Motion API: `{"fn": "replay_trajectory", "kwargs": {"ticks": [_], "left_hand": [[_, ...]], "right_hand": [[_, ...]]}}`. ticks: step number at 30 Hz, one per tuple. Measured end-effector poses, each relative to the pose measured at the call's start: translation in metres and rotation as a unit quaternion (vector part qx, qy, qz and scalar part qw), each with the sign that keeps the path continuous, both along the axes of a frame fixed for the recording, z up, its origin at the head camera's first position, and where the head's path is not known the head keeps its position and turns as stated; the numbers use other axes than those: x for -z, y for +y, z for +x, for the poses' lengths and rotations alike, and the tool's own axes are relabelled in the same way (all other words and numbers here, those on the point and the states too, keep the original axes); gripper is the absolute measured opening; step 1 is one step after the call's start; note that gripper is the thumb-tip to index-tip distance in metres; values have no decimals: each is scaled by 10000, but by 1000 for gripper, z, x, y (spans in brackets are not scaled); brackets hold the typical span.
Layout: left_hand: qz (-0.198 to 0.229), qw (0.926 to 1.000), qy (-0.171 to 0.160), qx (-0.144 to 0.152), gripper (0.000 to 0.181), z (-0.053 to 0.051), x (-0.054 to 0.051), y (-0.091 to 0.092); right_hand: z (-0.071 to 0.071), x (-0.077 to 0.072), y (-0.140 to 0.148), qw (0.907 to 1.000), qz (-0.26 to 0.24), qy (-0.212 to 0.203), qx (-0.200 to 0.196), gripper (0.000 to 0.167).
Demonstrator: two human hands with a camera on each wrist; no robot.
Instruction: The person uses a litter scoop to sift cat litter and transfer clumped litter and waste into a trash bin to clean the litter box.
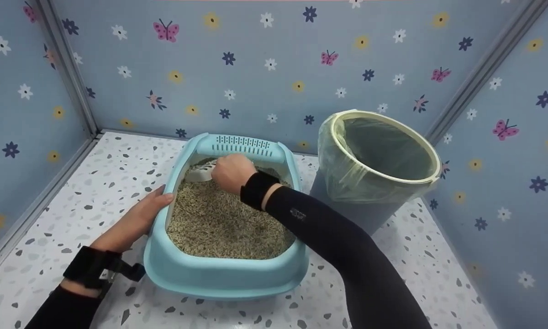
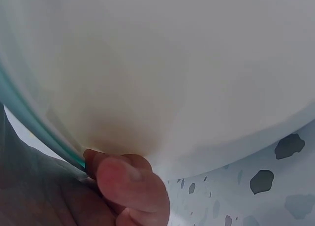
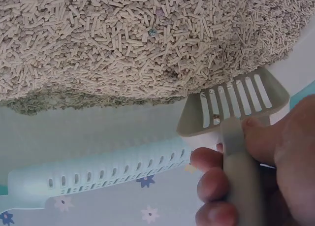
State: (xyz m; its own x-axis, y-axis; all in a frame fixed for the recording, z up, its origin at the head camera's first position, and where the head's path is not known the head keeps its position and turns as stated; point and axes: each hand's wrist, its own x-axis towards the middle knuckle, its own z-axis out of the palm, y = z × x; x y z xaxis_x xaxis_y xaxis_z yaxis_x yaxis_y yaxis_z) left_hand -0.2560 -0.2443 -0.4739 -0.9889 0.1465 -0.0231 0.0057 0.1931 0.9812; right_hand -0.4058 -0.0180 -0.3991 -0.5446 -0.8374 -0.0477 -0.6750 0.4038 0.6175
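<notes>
A light blue litter box point(image 1: 223, 278) holds a bed of pellet cat litter point(image 1: 228, 224). My right hand point(image 1: 234, 172) grips the handle of a slotted litter scoop point(image 3: 234, 100) at the box's far left corner. In the right wrist view, the scoop's front edge meets the litter and its slots look mostly bare, with a few small bits on them. My left hand point(image 1: 148, 210) holds the box's left rim, thumb over the top. The left wrist view shows its curled fingers point(image 2: 133, 186) against the pale wall of the box.
A bin point(image 1: 360, 210) lined with a pale yellow-green bag point(image 1: 342, 183) stands right of the litter box, its mouth uncovered. Flower-patterned panels point(image 1: 265, 68) close in the back and both sides. Under everything lies a speckled white floor point(image 1: 118, 173).
</notes>
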Motion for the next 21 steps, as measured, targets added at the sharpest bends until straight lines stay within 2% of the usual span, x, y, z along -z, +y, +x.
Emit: {"fn": "replay_trajectory", "kwargs": {"ticks": [6, 11, 17, 21], "left_hand": [[-68, 10000, -24, -20, 81, 0, 1, 1], [-52, 10000, 22, 15, 80, 0, 1, 1], [-88, 10000, 7, -12, 80, -1, 1, 1], [-12, 10000, -25, 36, 79, -1, -1, 0]], "right_hand": [[3, 1, 14, 9975, 232, -214, -639, 45], [3, -8, 30, 9933, 219, -368, -1077, 37], [1, -26, 52, 9912, 212, -762, -1065, 23], [5, -41, 58, 9943, 204, -799, -677, 24]]}}
